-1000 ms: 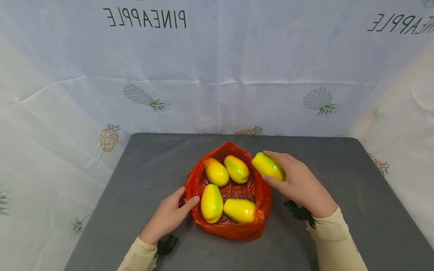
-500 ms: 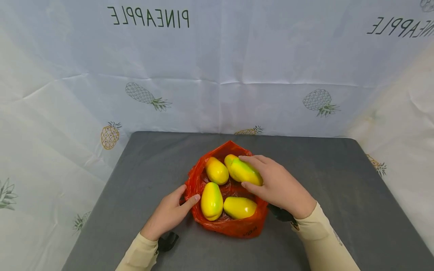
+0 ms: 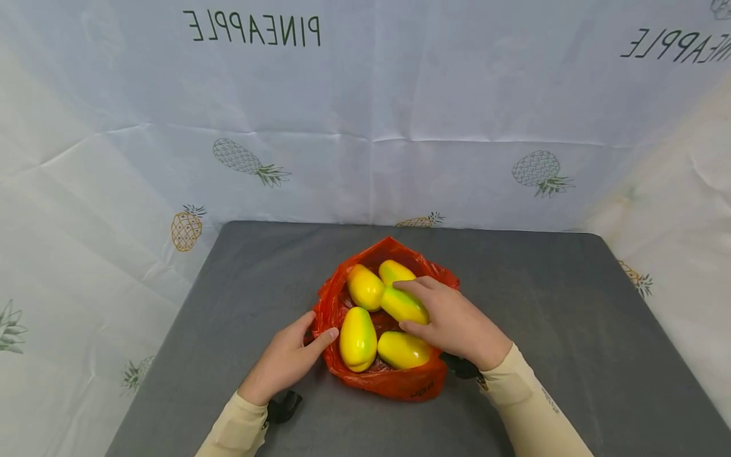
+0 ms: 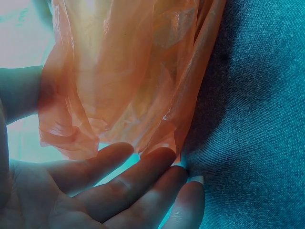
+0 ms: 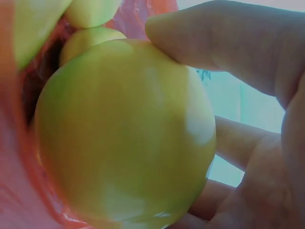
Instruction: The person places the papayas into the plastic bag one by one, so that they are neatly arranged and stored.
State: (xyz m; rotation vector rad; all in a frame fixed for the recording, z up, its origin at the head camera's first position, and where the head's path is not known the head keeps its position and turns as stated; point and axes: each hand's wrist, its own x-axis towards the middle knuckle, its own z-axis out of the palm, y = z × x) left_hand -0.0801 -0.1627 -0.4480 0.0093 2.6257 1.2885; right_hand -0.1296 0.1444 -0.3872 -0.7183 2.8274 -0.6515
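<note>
In the head view a red plastic bag [image 3: 394,383] stands with its mouth spread, holding several glossy yellow-green papayas, one of them the lower-left papaya [image 3: 358,339]. My right hand [image 3: 457,320] reaches over the bag's right rim and grips another papaya [image 3: 402,306] between thumb and fingers. That held papaya [image 5: 126,138] fills the right wrist view, other fruit close behind it. At the bag's left side is my left hand [image 3: 288,358], its thumb over the rim and its fingers outside. The left wrist view shows the fingers [image 4: 128,186] against the thin plastic [image 4: 114,71].
A grey cloth-covered table [image 3: 257,279] lies under the bag. Behind it hangs a pale curtain [image 3: 365,82] printed with pineapples. Black straps with a small device are worn at both wrists.
My right hand has carried its papaya leftward from beyond the bag's right rim to inside the mouth, in front of the back fruit. The left hand stays at the left rim.
</note>
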